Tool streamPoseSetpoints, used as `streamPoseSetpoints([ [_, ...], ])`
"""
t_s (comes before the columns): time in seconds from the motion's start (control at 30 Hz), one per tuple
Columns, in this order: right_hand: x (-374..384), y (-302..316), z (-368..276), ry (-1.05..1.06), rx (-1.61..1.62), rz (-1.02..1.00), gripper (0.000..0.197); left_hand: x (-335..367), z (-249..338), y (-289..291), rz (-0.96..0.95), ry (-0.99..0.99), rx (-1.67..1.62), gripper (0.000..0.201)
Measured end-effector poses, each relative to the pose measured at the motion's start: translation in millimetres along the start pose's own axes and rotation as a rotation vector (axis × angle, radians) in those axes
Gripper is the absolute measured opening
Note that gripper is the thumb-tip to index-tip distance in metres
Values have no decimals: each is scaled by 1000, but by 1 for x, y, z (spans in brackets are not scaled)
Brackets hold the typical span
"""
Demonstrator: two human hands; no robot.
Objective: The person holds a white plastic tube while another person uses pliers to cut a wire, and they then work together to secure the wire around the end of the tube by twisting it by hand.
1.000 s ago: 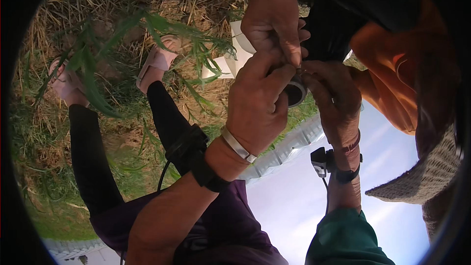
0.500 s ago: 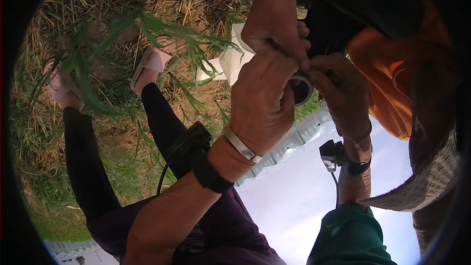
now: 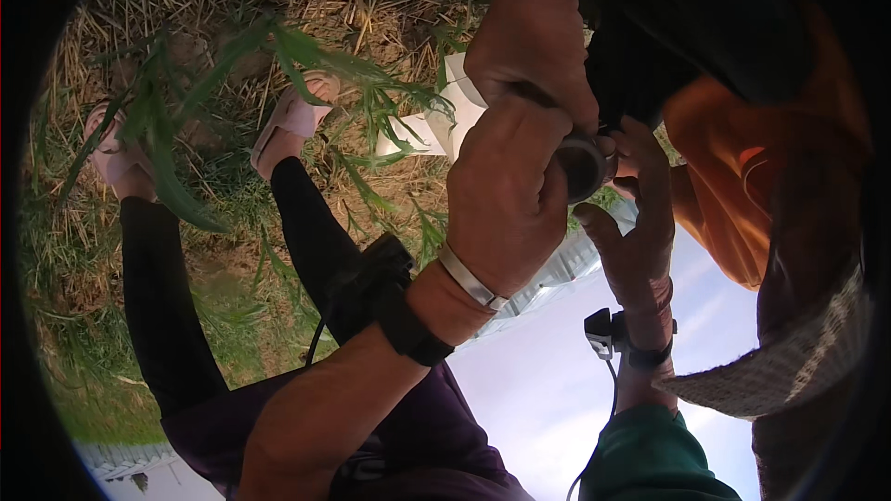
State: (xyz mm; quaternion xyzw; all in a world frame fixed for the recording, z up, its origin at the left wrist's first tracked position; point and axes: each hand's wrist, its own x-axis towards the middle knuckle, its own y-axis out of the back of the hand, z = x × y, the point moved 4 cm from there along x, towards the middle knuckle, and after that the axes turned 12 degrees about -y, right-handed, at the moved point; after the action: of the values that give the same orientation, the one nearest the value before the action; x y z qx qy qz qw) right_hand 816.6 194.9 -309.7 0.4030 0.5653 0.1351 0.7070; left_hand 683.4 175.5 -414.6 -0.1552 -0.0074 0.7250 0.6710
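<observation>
My left hand (image 3: 506,181), with a silver bangle and a black strapped device at the wrist, is closed around a dark grey, hollow round roll (image 3: 583,167). The roll's open end faces out past my thumb. My right hand (image 3: 640,227), below a green sleeve, is just right of the roll, thumb and fingers apart; whether a fingertip touches it I cannot tell. Another person's closed hand (image 3: 538,42) comes down from the top and meets my left hand; what it grips is hidden. Part of a further hand (image 3: 629,176) shows behind my right fingers.
A person in orange clothing (image 3: 733,176) is close at the right, beside a woven hat brim (image 3: 780,376). Green leafy stems (image 3: 167,158) cross the left. Legs in black leggings end in pink slippers (image 3: 292,116) on straw-strewn ground. A white folded piece (image 3: 459,111) lies behind the hands.
My right hand has come away from the roll's edge and its fingers have spread. My left hand and the roll have shifted slightly right. A further hand now shows behind my right fingers.
</observation>
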Motion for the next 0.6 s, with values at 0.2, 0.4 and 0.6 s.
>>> streamPoseSetpoints([
  [0.2, -8, -29, 2, -8, 113, 117, 91, -5, -4, 3, 68, 52, -9, 38],
  [0.4, -6, -32, 6, -22, 167, 166, 94, -14, 4, -1, 188, 89, -84, 40],
  [0.6, -11, -38, -7, 92, 37, 137, 99, -22, 6, 12, 199, 102, 33, 41],
])
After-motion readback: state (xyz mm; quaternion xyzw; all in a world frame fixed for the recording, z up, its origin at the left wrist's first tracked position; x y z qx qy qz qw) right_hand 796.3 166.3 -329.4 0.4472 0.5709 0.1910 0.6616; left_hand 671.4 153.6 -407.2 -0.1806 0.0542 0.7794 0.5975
